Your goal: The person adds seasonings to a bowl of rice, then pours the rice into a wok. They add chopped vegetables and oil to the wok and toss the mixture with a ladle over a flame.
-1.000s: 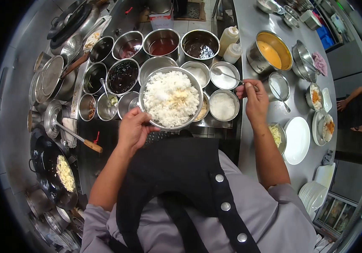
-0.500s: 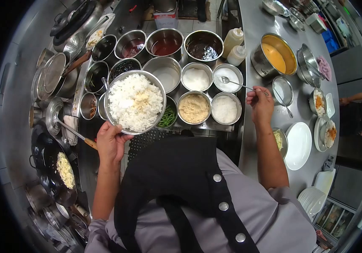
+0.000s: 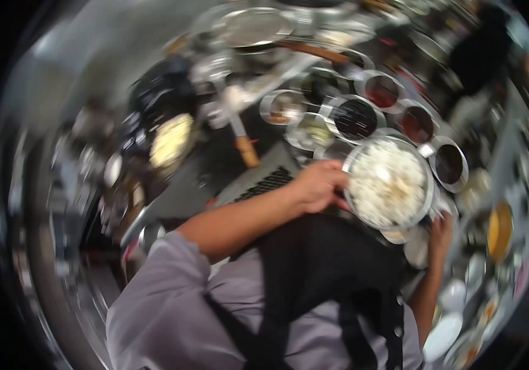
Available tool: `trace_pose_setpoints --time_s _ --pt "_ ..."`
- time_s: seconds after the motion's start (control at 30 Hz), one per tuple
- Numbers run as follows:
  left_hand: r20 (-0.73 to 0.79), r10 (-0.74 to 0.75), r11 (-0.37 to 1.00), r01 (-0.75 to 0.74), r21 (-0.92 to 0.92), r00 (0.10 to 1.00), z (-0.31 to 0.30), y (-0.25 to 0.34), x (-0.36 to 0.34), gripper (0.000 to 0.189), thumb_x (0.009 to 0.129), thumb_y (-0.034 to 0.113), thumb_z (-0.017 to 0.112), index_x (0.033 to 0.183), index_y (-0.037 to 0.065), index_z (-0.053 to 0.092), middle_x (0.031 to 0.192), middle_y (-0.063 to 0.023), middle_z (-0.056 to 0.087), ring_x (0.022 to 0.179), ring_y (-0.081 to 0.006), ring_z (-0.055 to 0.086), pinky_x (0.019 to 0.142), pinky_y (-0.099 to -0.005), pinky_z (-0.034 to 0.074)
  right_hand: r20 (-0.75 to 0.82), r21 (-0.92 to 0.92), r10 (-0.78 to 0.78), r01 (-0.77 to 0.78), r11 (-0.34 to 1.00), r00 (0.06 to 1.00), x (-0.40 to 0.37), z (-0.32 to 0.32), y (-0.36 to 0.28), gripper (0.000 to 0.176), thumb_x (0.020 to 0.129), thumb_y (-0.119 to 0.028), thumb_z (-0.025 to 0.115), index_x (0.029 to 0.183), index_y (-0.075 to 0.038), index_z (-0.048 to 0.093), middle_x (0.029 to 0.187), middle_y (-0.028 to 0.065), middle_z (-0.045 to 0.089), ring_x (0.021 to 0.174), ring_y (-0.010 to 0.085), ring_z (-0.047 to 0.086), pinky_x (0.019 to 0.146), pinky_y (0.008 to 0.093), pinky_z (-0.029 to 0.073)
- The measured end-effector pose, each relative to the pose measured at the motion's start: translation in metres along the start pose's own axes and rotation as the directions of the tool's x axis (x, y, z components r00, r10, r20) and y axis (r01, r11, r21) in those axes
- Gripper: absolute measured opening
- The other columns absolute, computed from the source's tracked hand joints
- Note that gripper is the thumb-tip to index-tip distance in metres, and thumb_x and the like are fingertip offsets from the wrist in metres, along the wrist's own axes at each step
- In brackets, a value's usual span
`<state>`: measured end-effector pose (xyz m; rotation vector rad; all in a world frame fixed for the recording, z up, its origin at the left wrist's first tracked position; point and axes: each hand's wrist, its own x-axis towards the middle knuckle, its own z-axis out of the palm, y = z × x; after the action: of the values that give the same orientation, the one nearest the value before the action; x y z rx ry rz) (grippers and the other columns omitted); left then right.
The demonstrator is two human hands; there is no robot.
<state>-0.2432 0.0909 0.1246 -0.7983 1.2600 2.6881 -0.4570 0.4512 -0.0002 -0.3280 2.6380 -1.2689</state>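
My left hand grips the left rim of a metal bowl heaped with white rice, a pale brown seasoning lying on top. The bowl is held over a group of metal containers. Close to the bowl's lower right side is my right hand, smeared by motion; its fingers and anything in them cannot be made out. Beyond the bowl stand a container of dark sauce and another of reddish liquid.
To the left, a black wok holds yellow scrambled egg. A wooden-handled ladle lies nearby. On the right counter are a pot of orange liquid and a white plate. A dark-clothed person stands at the upper right.
My view has swung left, blurring the scene. The rice bowl stays in my left hand. My right hand has come in from the side counter to beside the bowl; its spoon no longer shows clearly.
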Motion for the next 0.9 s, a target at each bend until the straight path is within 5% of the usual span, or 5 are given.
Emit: trace_pose_setpoints --time_s 0.27,0.4,0.6,0.83,0.9 --pt "-0.464 0.571 0.798 -0.592 0.117 0.678 -0.163 0.123 -0.18 0.013 0.083 -0.004 0.059 0.096 -0.002 0.062 0.093 -0.0144 0.071 0.078 -0.0241 0.073 0.061 -0.0372 0.065 -0.275 -0.01 -0.2 0.205 0.979 0.941 -0.003 -0.043 -0.029 0.043 0.102 -0.016 0.059 0.143 -0.004 0.05 0.106 0.0075 0.06 0.095 0.0151 0.055 0.082 0.0307 0.048" --pt "-0.262 0.945 0.28 -0.067 0.958 0.195 -0.297 0.185 -0.247 0.003 0.082 0.001 0.062 0.082 -0.002 0.064 0.129 -0.0202 0.063 0.091 -0.0276 0.072 0.068 -0.0379 0.064 -0.296 0.216 -0.206 0.276 0.937 0.933 -0.041 0.012 -0.095 0.041 0.103 -0.015 0.058 0.142 -0.004 0.051 0.105 0.0053 0.058 0.096 0.0127 0.054 0.084 0.0273 0.047" --pt "-0.16 0.807 -0.339 0.668 0.663 0.568 -0.476 0.181 -0.24 0.025 0.089 0.016 0.057 0.107 0.005 0.072 0.141 -0.0207 0.055 0.109 -0.0452 0.063 0.098 -0.0489 0.051 -0.048 0.116 -0.278 0.282 0.952 0.959 -0.138 0.125 -0.188 0.039 0.096 -0.004 0.063 0.135 -0.005 0.058 0.101 0.003 0.06 0.09 0.0118 0.058 0.077 0.026 0.048" --pt "-0.226 0.91 -0.137 0.768 0.626 0.347 -0.529 0.3 -0.279 0.047 0.093 0.019 0.053 0.134 -0.002 0.057 0.131 -0.0238 0.061 0.114 -0.0349 0.063 0.099 -0.0388 0.048 -0.179 -0.15 -0.21 0.184 0.971 0.961 -0.254 0.126 -0.217 0.038 0.089 -0.01 0.072 0.126 -0.005 0.065 0.105 0.0116 0.067 0.092 0.0212 0.067 0.084 0.0335 0.054" --pt "0.226 0.969 -0.248 0.353 0.902 0.103 -0.521 0.296 -0.283 0.039 0.088 0.015 0.063 0.122 -0.002 0.065 0.124 -0.0173 0.065 0.106 -0.0299 0.064 0.084 -0.0406 0.054 -0.216 -0.183 -0.151 0.112 0.977 0.965 -0.284 0.113 -0.208 0.037 0.088 -0.014 0.072 0.124 -0.007 0.066 0.106 0.0144 0.066 0.091 0.0264 0.068 0.083 0.0373 0.055"
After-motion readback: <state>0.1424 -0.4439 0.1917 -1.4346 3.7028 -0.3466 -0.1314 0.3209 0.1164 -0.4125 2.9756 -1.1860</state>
